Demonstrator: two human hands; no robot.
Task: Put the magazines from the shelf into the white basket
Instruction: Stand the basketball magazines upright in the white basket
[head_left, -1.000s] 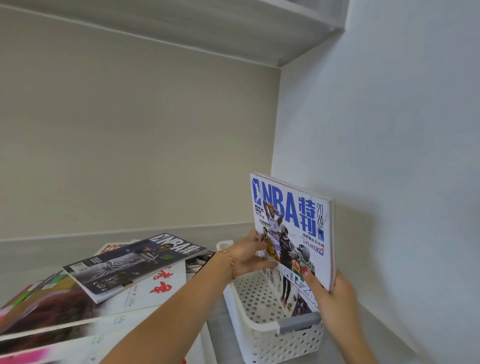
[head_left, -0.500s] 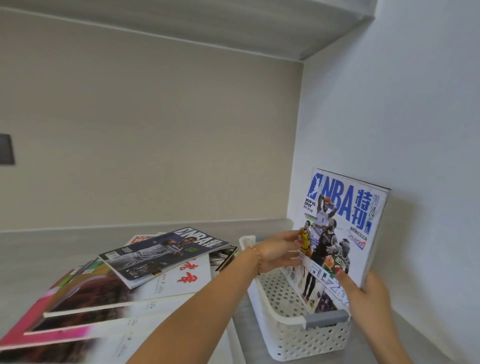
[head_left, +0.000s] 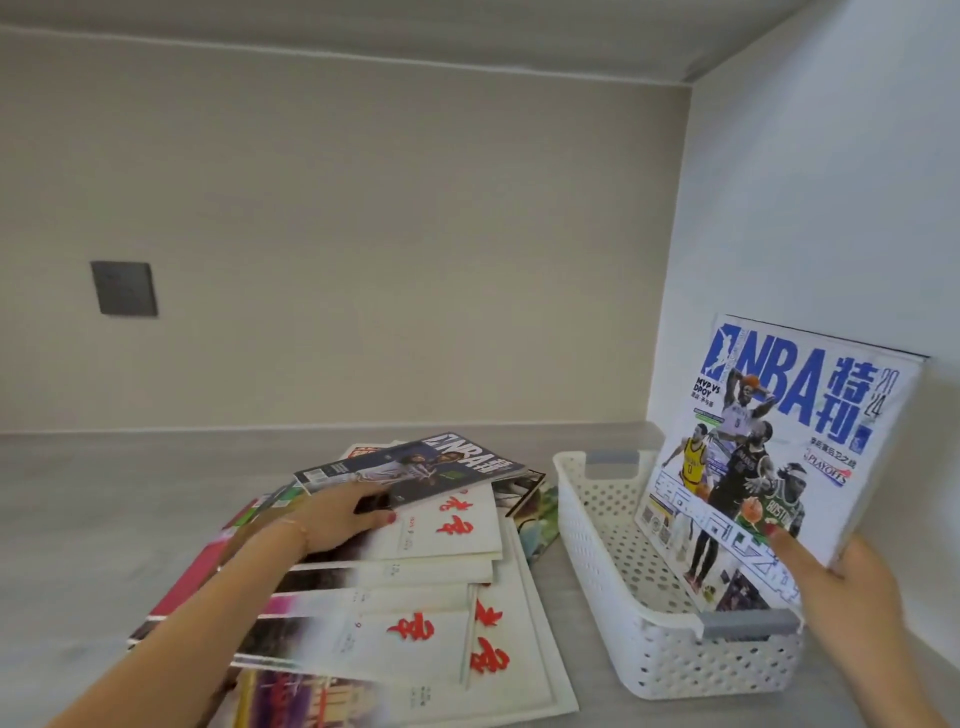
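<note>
Thin bracelet, red-painted nails

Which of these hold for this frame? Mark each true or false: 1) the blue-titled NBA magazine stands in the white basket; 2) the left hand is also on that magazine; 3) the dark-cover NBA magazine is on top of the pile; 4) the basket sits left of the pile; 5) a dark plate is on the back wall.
1) True: the blue-titled NBA magazine stands in the white basket, tilted toward the side wall.
2) False: only the right hand holds it; the left hand is at the dark-cover NBA magazine.
3) True: it tops the pile.
4) False: the basket is right of the pile.
5) True: the dark plate is there.
</note>
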